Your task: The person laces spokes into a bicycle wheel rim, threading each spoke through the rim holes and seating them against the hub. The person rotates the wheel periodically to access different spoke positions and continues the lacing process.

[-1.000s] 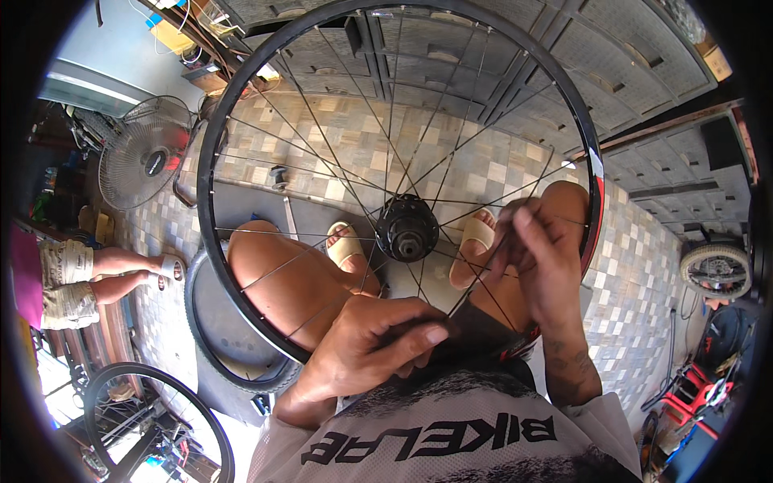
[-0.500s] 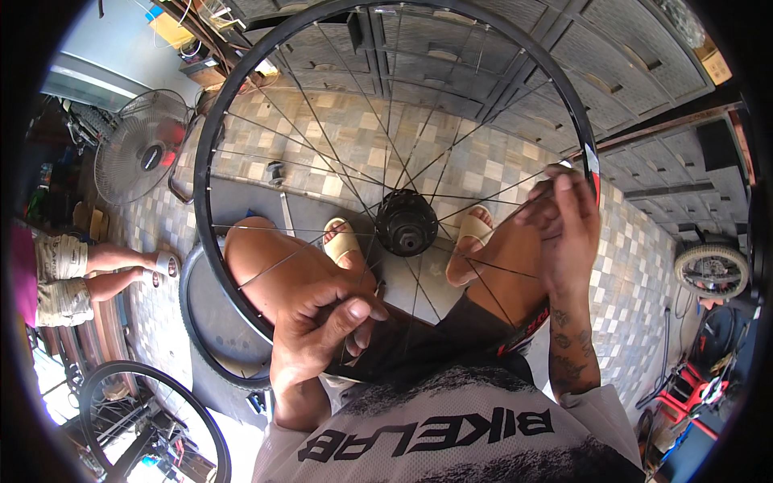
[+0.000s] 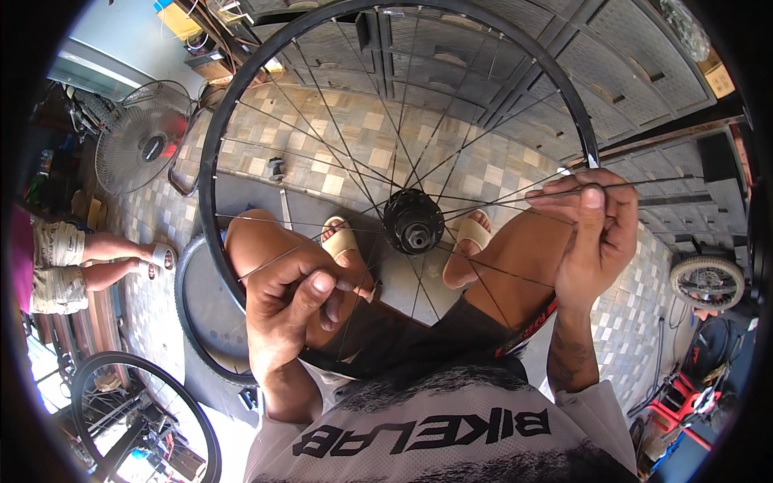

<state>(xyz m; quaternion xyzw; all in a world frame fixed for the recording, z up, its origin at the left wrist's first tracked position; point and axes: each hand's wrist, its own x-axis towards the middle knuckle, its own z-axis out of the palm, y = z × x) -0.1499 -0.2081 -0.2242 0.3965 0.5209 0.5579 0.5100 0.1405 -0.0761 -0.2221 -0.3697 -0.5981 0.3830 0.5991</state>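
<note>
A bicycle wheel with a black rim (image 3: pixel 211 165), thin dark spokes and a black hub (image 3: pixel 412 221) rests over my lap, between my knees. On its right side my right hand (image 3: pixel 600 229) is raised at the rim. It pinches a thin dark spoke (image 3: pixel 668 183) between thumb and fingers, and one end sticks out past the rim. My left hand (image 3: pixel 282 302) lies over the lower left of the rim, its fingers curled and its thumb pressed toward them. What sits inside those fingers, if anything, is hidden.
A tyre (image 3: pixel 187 310) lies on a dark mat at my left. Beyond stand a fan (image 3: pixel 149 145) and another person's legs (image 3: pixel 113 262). Another wheel (image 3: pixel 80 402) is at lower left. Grey drawers (image 3: pixel 451 72) line the far side. At right are a small wheel (image 3: pixel 708 282) and a red stool (image 3: pixel 676 406).
My right hand has moved right and turned, and the spoke in its pinch now shows plainly. My left hand has shifted a little left, still curled. The wheel appears slightly shifted.
</note>
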